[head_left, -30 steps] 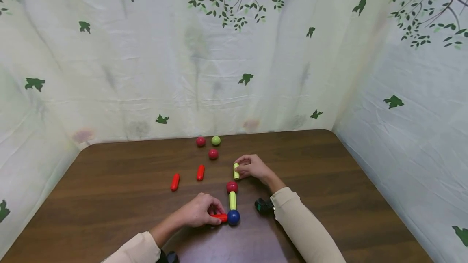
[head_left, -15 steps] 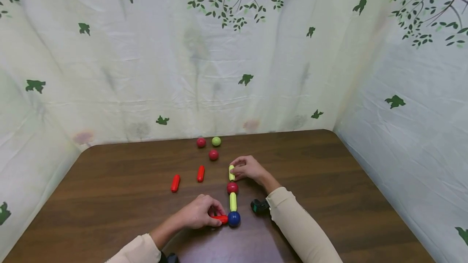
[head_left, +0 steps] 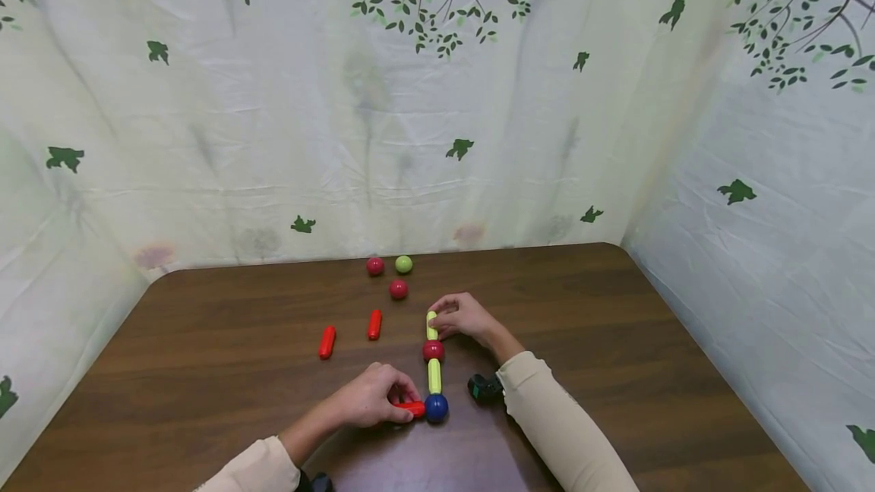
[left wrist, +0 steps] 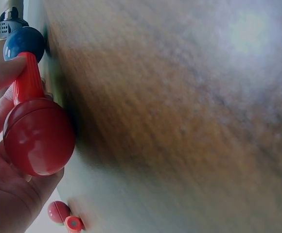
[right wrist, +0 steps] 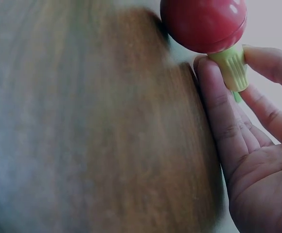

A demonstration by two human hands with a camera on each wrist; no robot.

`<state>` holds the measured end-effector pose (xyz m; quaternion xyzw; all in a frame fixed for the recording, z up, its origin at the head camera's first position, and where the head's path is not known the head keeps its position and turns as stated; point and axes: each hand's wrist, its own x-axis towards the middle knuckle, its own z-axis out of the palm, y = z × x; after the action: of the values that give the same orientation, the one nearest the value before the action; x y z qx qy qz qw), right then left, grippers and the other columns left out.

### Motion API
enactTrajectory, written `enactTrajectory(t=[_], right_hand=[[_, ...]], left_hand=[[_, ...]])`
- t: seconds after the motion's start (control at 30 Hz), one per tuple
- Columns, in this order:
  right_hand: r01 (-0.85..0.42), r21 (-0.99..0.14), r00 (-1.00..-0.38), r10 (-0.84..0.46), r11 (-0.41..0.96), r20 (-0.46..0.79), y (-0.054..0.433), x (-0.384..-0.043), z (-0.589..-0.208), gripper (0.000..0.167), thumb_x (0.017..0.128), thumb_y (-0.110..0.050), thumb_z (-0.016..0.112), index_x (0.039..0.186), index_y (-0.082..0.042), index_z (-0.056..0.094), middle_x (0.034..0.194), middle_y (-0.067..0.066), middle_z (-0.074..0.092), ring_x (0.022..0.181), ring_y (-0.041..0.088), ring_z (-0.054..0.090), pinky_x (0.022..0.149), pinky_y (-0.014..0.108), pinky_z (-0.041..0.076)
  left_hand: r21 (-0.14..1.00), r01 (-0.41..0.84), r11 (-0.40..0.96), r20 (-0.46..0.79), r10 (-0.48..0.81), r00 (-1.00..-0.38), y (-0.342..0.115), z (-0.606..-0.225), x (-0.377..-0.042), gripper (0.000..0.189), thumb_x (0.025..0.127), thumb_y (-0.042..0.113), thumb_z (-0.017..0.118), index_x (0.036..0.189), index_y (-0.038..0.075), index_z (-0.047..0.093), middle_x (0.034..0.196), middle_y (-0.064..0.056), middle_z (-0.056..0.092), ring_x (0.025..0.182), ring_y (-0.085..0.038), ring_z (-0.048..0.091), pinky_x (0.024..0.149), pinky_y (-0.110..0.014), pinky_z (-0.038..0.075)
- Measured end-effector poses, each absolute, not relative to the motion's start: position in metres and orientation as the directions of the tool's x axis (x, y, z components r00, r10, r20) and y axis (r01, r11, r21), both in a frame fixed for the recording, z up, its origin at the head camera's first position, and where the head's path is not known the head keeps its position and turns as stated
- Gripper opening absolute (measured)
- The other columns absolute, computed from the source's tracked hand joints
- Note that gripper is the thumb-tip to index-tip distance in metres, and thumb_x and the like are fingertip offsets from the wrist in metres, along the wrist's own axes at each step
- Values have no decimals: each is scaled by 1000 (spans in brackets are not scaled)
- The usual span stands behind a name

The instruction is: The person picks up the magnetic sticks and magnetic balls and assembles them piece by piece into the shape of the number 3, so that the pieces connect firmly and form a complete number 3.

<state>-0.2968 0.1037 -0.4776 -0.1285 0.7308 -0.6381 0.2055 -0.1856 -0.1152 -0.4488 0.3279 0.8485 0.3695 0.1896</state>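
My left hand (head_left: pixel 376 395) pinches a red ridged rod (head_left: pixel 413 408), whose right end meets a blue ball (head_left: pixel 436 408). In the left wrist view, a large red ball (left wrist: pixel 39 138) sits on the rod's other end, beside the palm. From the blue ball a yellow-green rod (head_left: pixel 434 376) runs away to another red ball (head_left: pixel 433 350). Beyond that ball, my right hand (head_left: pixel 468 317) pinches a second yellow-green rod (right wrist: pixel 232 69) between thumb and fingers. Its near end meets the red ball, in line with the first rod.
Two loose red rods, one left (head_left: pixel 327 342) and one nearer the middle (head_left: pixel 374 325), lie on the brown table (head_left: pixel 205 370). Farther back are a red ball (head_left: pixel 375 266), a green ball (head_left: pixel 404 264) and another red ball (head_left: pixel 399 289). A leaf-patterned cloth (head_left: pixel 328 135) hangs behind.
My right hand has moved slightly left with its yellow-green rod, bringing the rod from above right of the red ball into line against it. My left hand keeps its grip in place.
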Motion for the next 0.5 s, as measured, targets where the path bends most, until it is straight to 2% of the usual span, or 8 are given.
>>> enactTrajectory(t=[0.27,0.5], right_hand=[[72,-987,-883,-451,145,-131,103,-294,-478,20,90,3,66,107,11,61,81,8,65,68,17,64,69,36,57],[24,-983,-887,-449,180,-103,102,-294,-477,21,89,1,68,106,11,63,81,8,63,67,16,63,67,36,57]], left_hand=[[760,410,505,-75,695,-715,-115,-450,-185,12,78,5,79,86,11,73,65,11,59,55,-2,51,50,-21,43],[751,434,497,-50,699,-713,-116,-451,-185,12,78,5,80,86,11,74,65,12,59,58,0,52,54,-21,45]])
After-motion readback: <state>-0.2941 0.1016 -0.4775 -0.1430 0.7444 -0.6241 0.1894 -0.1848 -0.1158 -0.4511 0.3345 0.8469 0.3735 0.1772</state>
